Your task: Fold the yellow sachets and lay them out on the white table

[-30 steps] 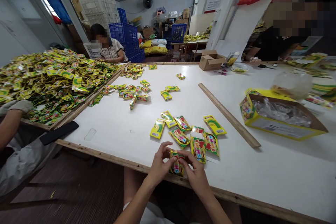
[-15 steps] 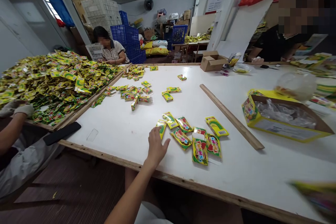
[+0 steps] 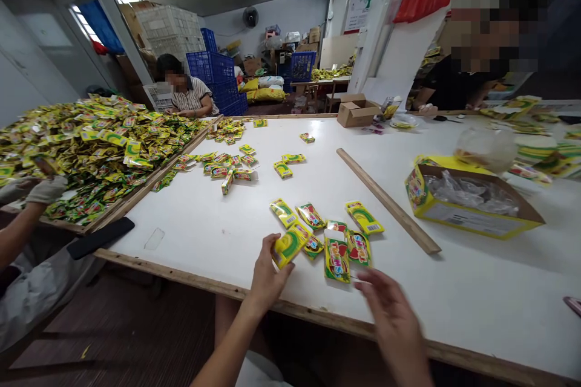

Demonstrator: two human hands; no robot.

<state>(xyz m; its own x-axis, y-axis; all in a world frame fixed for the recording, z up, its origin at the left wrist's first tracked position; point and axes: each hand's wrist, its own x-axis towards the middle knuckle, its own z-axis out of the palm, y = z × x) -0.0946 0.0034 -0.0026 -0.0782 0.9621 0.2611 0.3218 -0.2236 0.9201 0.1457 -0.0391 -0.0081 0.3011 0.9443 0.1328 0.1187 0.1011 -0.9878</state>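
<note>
My left hand (image 3: pixel 265 278) pinches a yellow sachet (image 3: pixel 289 245) and holds it just above the white table (image 3: pixel 213 217), near its front edge. My right hand (image 3: pixel 390 314) hovers to the right with its fingers spread and nothing in it, close to a yellow and green sachet with red letters (image 3: pixel 336 260). Several more sachets (image 3: pixel 363 217) lie in a loose cluster just beyond both hands.
A wooden strip (image 3: pixel 385 199) lies slantwise right of the cluster. An open yellow box (image 3: pixel 467 208) with clear wrappers stands at the right. A big heap of sachets (image 3: pixel 91 145) fills a tray at the left, beside a gloved hand (image 3: pixel 45 190). Other people sit at the far edges.
My left hand reached out and picked up a yellow sachet from the cluster. My right hand swung off to the right with the earlier sachet and has come back without it.
</note>
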